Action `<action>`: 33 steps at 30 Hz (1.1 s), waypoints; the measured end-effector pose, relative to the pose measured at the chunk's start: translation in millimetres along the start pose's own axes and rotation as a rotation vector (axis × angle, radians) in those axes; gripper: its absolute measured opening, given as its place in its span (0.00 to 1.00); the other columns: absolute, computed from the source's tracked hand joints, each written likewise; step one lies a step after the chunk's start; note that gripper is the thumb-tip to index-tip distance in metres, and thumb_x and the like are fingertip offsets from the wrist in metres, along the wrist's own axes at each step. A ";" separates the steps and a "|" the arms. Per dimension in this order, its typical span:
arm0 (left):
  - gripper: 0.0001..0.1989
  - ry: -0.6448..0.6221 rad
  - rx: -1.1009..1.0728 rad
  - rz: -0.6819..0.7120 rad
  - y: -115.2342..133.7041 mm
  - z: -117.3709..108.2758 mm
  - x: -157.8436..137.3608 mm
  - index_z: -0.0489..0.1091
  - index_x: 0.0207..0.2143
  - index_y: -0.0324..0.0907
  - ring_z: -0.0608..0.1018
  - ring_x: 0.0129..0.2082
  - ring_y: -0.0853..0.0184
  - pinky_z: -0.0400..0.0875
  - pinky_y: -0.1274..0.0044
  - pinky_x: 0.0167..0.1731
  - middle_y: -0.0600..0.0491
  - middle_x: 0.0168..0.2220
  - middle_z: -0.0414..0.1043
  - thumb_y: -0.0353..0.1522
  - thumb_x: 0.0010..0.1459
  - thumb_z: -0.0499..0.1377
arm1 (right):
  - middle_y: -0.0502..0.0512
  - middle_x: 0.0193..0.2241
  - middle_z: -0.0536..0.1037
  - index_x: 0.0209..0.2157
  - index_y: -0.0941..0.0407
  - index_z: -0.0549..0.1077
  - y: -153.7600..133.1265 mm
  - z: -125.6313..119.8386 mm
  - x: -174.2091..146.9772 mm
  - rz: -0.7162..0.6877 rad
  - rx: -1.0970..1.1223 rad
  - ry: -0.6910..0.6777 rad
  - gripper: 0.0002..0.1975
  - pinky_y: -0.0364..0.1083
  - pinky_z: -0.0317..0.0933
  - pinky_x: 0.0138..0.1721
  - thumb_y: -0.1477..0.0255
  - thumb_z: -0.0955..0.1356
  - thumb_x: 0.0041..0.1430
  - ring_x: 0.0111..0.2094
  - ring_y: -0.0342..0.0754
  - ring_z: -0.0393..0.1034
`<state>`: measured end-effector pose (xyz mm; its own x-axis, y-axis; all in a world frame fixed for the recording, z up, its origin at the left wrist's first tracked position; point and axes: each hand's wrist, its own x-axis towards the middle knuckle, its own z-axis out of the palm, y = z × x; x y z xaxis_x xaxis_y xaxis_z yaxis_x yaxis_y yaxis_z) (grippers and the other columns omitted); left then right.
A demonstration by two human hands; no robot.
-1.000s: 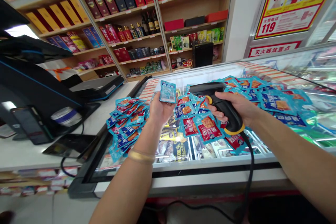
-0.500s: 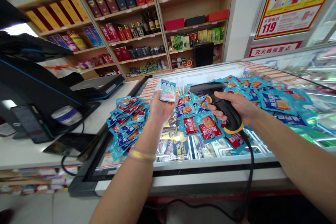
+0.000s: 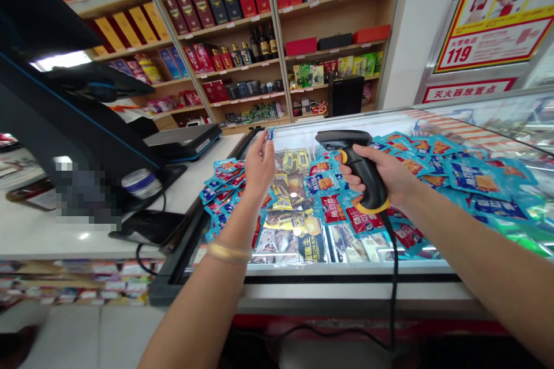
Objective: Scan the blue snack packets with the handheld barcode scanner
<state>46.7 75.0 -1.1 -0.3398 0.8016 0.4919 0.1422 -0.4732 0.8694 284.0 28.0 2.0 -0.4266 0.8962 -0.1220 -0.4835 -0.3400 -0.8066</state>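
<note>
My right hand (image 3: 384, 170) is wrapped round the handle of a black and yellow barcode scanner (image 3: 369, 180), its head pointing left and its cable hanging down. To the left, my left hand (image 3: 259, 164) is raised above the glass-topped display freezer (image 3: 346, 272), its fingers closed on a small snack packet (image 3: 270, 134). Only a thin blue edge of that packet shows; the fingers hide the rest. Below and left of this hand lies a heap of blue and red snack packets (image 3: 223, 176). More such packets (image 3: 474, 177) are spread under and beyond the scanner, to the right.
A white counter (image 3: 203, 184) on the left carries a black checkout terminal (image 3: 78, 127), a scale (image 3: 184, 141), a roll of tape (image 3: 141, 183) and a dark flat device (image 3: 149, 228). Shelves of boxes and bottles (image 3: 264, 43) line the back. The scanner's cable (image 3: 395, 277) runs over the freezer's front edge.
My left hand has turned the packet from face-up to edge-on and moved it slightly left and up. My right hand still holds the scanner. The view has shifted left.
</note>
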 end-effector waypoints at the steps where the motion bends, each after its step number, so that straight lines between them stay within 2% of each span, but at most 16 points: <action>1: 0.11 0.015 0.109 0.067 1.7 -13.9 5.8 0.76 0.43 0.44 0.70 0.59 0.61 0.57 0.72 0.62 0.48 0.51 0.74 0.31 0.57 0.59 | 0.51 0.21 0.68 0.32 0.58 0.68 2.0 9.4 4.4 0.004 0.005 -0.016 0.11 0.37 0.59 0.15 0.66 0.62 0.64 0.18 0.40 0.60; 4: 0.10 0.063 0.437 0.149 1.4 -56.7 19.6 0.77 0.39 0.44 0.66 0.62 0.55 0.51 0.66 0.65 0.44 0.52 0.72 0.31 0.55 0.60 | 0.51 0.21 0.68 0.32 0.59 0.69 13.8 38.9 20.2 0.031 0.016 -0.057 0.12 0.36 0.58 0.15 0.66 0.62 0.65 0.17 0.39 0.60; 7: 0.05 0.033 0.699 0.021 -11.2 -90.9 24.7 0.76 0.34 0.46 0.62 0.63 0.47 0.45 0.56 0.65 0.42 0.50 0.73 0.33 0.53 0.61 | 0.50 0.21 0.68 0.31 0.59 0.68 33.4 63.5 37.8 0.111 0.035 -0.114 0.12 0.36 0.58 0.15 0.66 0.62 0.65 0.17 0.38 0.61; 10: 0.05 -0.047 0.738 -0.166 -28.3 -110.3 23.3 0.75 0.32 0.48 0.63 0.63 0.45 0.40 0.52 0.65 0.46 0.50 0.74 0.35 0.51 0.63 | 0.50 0.21 0.68 0.31 0.59 0.69 53.4 77.9 52.3 0.161 0.041 -0.155 0.12 0.36 0.58 0.15 0.67 0.61 0.66 0.17 0.38 0.61; 14: 0.09 -0.072 0.664 -0.151 -34.4 -115.0 19.4 0.75 0.39 0.49 0.61 0.65 0.50 0.38 0.56 0.66 0.48 0.57 0.71 0.37 0.54 0.62 | 0.50 0.21 0.68 0.32 0.59 0.69 63.4 81.2 59.3 0.177 0.037 -0.160 0.12 0.36 0.59 0.15 0.66 0.62 0.65 0.17 0.39 0.61; 18: 0.13 -0.026 0.601 -0.009 -18.0 -97.5 13.4 0.74 0.44 0.46 0.56 0.67 0.52 0.39 0.59 0.67 0.44 0.59 0.67 0.34 0.54 0.61 | 0.50 0.21 0.68 0.33 0.59 0.69 44.8 68.2 50.7 0.117 0.032 -0.149 0.12 0.36 0.58 0.16 0.66 0.61 0.66 0.18 0.38 0.60; 21: 0.15 -0.071 0.398 0.063 -5.4 -66.1 2.7 0.75 0.44 0.46 0.59 0.66 0.54 0.42 0.63 0.67 0.44 0.59 0.67 0.31 0.51 0.63 | 0.50 0.21 0.67 0.33 0.59 0.69 18.6 46.1 38.2 0.043 0.005 -0.083 0.11 0.36 0.58 0.16 0.66 0.62 0.64 0.18 0.39 0.59; 24: 0.15 -0.224 0.204 0.032 -1.9 -22.7 -13.0 0.76 0.40 0.47 0.64 0.62 0.53 0.48 0.65 0.66 0.46 0.54 0.71 0.29 0.46 0.67 | 0.50 0.22 0.66 0.33 0.58 0.69 -7.3 16.3 23.5 -0.034 -0.012 -0.021 0.10 0.36 0.57 0.14 0.65 0.65 0.61 0.18 0.39 0.57; 28: 0.20 -0.502 0.298 -0.066 -10.6 28.3 -32.6 0.77 0.38 0.45 0.71 0.56 0.48 0.55 0.61 0.63 0.44 0.45 0.75 0.26 0.37 0.70 | 0.50 0.23 0.66 0.33 0.57 0.69 -26.9 -20.4 4.3 -0.074 -0.035 0.063 0.10 0.38 0.58 0.15 0.65 0.64 0.62 0.18 0.39 0.56; 30: 0.22 -0.604 0.351 -0.099 -17.9 41.5 -38.1 0.77 0.38 0.45 0.73 0.54 0.47 0.57 0.59 0.61 0.45 0.43 0.75 0.26 0.35 0.71 | 0.50 0.24 0.65 0.34 0.57 0.69 -28.4 -32.6 -1.9 -0.113 -0.029 0.076 0.10 0.38 0.57 0.14 0.65 0.64 0.62 0.18 0.39 0.55; 33: 0.25 -0.665 0.322 -0.125 -28.4 43.9 -39.9 0.77 0.38 0.46 0.73 0.53 0.47 0.58 0.59 0.61 0.47 0.41 0.76 0.25 0.32 0.71 | 0.50 0.24 0.64 0.33 0.56 0.68 -24.0 -42.0 -4.5 -0.150 -0.023 0.080 0.09 0.38 0.57 0.14 0.65 0.63 0.62 0.18 0.40 0.55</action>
<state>97.0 72.5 -43.3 0.2483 0.9423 0.2244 0.4394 -0.3160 0.8409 329.6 44.2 -2.4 -0.2881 0.9566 -0.0440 -0.5192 -0.1946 -0.8322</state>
